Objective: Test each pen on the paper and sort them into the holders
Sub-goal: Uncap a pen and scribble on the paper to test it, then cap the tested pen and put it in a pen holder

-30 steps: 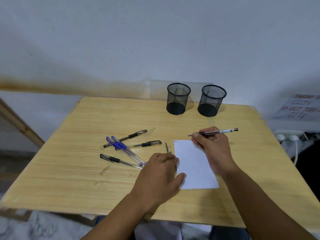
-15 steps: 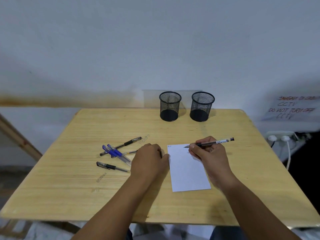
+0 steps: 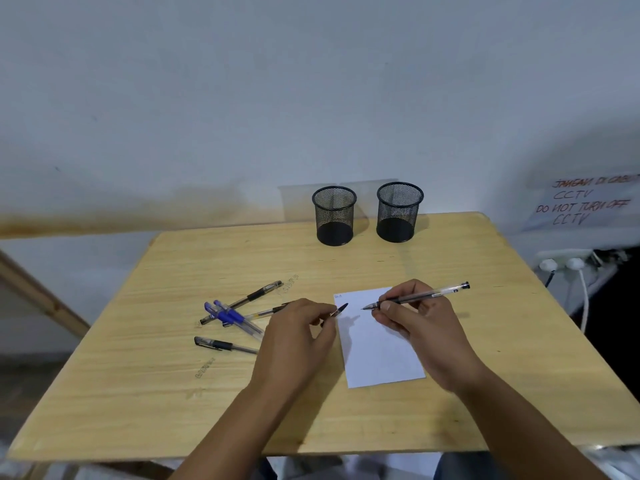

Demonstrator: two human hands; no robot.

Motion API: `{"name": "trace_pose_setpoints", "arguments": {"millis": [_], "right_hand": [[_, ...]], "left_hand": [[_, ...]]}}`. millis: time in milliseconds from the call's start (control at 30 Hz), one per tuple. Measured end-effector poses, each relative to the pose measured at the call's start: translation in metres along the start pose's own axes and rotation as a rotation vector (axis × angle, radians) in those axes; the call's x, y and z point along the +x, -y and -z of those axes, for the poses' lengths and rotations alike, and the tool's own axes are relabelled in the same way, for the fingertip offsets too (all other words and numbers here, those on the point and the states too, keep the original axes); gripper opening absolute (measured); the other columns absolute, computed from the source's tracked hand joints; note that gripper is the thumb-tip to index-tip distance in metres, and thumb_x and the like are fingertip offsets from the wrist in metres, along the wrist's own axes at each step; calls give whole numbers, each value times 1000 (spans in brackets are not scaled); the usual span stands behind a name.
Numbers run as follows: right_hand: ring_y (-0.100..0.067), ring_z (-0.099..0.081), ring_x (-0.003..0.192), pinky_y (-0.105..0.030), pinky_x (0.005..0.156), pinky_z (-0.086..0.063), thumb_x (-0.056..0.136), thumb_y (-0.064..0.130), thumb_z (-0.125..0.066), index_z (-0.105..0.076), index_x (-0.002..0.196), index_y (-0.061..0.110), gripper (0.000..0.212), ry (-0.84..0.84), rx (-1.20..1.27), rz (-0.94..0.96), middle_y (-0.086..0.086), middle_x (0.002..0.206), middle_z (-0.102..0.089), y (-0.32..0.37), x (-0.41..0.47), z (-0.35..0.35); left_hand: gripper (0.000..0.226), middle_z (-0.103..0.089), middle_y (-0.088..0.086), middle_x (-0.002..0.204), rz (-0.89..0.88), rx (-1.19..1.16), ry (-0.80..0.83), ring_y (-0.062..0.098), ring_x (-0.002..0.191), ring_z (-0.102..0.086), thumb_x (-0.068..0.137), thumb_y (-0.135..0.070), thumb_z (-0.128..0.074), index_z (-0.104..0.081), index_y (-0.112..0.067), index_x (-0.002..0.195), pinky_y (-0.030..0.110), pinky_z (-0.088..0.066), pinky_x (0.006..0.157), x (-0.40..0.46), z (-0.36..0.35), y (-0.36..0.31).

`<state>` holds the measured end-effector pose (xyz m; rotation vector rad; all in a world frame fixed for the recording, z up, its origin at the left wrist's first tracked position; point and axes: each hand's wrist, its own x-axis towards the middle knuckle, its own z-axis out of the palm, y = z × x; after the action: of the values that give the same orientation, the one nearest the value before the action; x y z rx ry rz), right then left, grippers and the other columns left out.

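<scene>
slim clear pen, round mesh holders

A handwritten sign reading "DO NOT TURN OFF CCTV" hangs on the wall at 3 o'clock. Just below it, 2 white plugs sit in a power strip, cords trailing down.

Soft even light, wide-angle edge distortion.

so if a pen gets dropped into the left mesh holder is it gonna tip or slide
Probably neither. The left mesh holder stands upright on a solid dark base as wide as its rim, so a tip looks unlikely. It seems empty and wire mesh suggests it is light, so a hard knock might scoot it on the smooth wooden table.
</scene>
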<state>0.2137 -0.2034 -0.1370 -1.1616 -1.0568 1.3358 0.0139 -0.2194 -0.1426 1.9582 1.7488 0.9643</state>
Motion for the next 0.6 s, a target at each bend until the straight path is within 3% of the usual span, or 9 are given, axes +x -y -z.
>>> {"name": "trace_pose_setpoints", "arguments": {"millis": [300, 467, 600], "right_hand": [[-28, -72, 83, -37, 81, -59, 82, -5, -72, -65, 93, 2, 14, 72, -132, 77, -12, 84, -75, 8, -13, 3], [-19, -71, 78, -24, 72, -55, 82, -4, -73, -66, 92, 0, 12, 80, -147, 58, -9, 81, -76, 3, -16, 3], [-19, -72, 77, -24, 71, -55, 81, -2, -74, -70, 90, 4, 12, 80, -161, 52, -10, 84, -76, 4, -19, 4]], "left_hand": [[21, -67, -15, 92, -116, -118, 11, 8, 83, -64, 90, -16, -65, -76, -25, 105, 28, -52, 75, -15, -4, -2], [19, -66, -15, 92, -159, -120, 28, 7, 84, -63, 90, -18, -65, -76, -25, 105, 27, -51, 74, -16, -3, -2], [19, -65, -14, 93, -169, -136, 48, 8, 87, -63, 91, -15, -65, -75, -24, 105, 27, -51, 76, -17, -3, 0]]}}
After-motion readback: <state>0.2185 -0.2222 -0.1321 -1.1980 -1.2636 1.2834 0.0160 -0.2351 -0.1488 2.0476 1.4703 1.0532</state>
